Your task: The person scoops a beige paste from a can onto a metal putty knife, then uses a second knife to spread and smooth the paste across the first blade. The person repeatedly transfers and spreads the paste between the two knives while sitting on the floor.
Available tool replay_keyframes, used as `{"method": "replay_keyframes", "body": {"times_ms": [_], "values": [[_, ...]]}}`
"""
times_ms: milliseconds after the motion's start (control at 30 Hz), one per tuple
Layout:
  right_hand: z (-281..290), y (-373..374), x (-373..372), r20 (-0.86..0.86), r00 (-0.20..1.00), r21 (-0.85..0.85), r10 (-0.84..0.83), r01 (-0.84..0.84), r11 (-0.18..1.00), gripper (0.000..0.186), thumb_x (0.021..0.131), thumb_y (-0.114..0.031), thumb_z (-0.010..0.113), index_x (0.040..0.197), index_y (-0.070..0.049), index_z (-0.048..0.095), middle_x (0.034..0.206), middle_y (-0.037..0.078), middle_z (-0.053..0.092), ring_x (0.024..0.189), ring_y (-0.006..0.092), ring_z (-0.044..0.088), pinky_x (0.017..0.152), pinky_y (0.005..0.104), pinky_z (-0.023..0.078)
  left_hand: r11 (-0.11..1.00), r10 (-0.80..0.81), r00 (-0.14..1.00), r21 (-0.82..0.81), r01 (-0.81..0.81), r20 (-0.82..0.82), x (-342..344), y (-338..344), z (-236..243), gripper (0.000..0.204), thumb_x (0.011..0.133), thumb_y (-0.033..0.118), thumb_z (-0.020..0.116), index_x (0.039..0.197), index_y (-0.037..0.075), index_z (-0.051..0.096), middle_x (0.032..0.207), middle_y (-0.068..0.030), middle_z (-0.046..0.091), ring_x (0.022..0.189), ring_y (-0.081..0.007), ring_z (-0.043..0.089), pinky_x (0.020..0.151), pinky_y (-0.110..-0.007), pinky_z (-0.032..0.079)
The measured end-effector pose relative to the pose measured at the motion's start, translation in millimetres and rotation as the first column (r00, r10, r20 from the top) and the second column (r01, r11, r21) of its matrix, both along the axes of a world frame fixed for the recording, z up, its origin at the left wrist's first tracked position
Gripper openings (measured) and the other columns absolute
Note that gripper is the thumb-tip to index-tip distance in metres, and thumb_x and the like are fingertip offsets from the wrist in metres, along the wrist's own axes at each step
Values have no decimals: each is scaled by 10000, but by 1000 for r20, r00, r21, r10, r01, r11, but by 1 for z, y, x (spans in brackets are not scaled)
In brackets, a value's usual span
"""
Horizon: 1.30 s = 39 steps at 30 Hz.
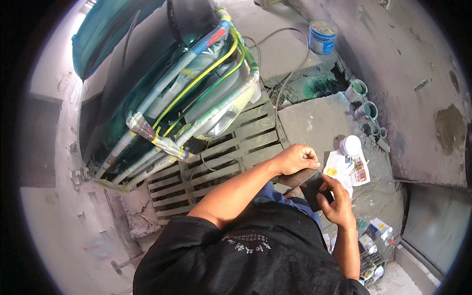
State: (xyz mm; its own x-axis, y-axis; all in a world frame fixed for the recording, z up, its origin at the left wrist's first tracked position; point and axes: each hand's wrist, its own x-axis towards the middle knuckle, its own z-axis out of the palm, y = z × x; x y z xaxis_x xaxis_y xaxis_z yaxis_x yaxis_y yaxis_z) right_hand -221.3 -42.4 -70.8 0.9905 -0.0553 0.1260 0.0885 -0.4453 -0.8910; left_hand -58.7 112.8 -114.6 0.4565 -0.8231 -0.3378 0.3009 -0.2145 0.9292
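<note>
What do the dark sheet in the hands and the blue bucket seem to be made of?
Dark sheet: matte, possibly abrasive paper, given its thin, dull look. Blue bucket: smooth, coloured metal or plastic; its round wall leaves which open.

Gap between left grip (295,160) and right grip (337,200) blocked by dark sheet (312,190). Ahead of left grip, passage open over concrete slab (307,123); to its forward-left, taped pipe frame (162,88) obstructs. White tub (350,146) obstructs ahead of right grip.
</note>
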Motion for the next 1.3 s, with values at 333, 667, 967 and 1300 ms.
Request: {"method": "replay_keyframes", "body": {"times_ms": [333, 667, 967, 1300], "values": [[-43, -38, -24, -445, 858, 220, -256, 381, 898, 541, 805, 61, 599, 1313, -62, 461, 910, 56, 583, 783, 114, 551, 735, 261, 472, 976, -82, 973, 213, 35, 216, -31, -60, -26, 263, 897, 246, 621, 871, -15, 636, 694, -36, 622, 676, -74, 545, 626, -283, 460], [-119, -62, -49, -580, 729, 413, -363, 648, 640, 451, 820, 41, 582, 1259, -32, 506, 866, 18, 546, 777, 101, 517, 708, 237, 445, 861, -383, 922, 379, 339, 46, -28, -95, -79, 214, 881, 218, 629, 897, 4, 642, 740, -41, 643, 716, -85, 555, 679, -271, 457], [-244, -73, -33, -708, 559, 367, -433, 814, 451, 499, 825, 29, 584, 1304, -51, 469, 895, -7, 503, 800, 78, 472, 738, 203, 392, 819, -514, 858, 303, 488, 8, 2, -112, -223, 220, 862, 213, 615, 897, -4, 630, 764, -119, 649, 698, -157, 605, 649, -322, 468], [-437, -95, 16, -704, 584, 460, -404, 809, 367, 509, 826, 23, 600, 1312, -14, 452, 843, -31, 458, 761, 60, 422, 708, 176, 357, 811, -521, 846, 374, 449, 115, 56, -130, -376, 181, 820, 164, 562, 861, -7, 609, 761, -170, 648, 729, -323, 641, 646, -399, 477]]}}
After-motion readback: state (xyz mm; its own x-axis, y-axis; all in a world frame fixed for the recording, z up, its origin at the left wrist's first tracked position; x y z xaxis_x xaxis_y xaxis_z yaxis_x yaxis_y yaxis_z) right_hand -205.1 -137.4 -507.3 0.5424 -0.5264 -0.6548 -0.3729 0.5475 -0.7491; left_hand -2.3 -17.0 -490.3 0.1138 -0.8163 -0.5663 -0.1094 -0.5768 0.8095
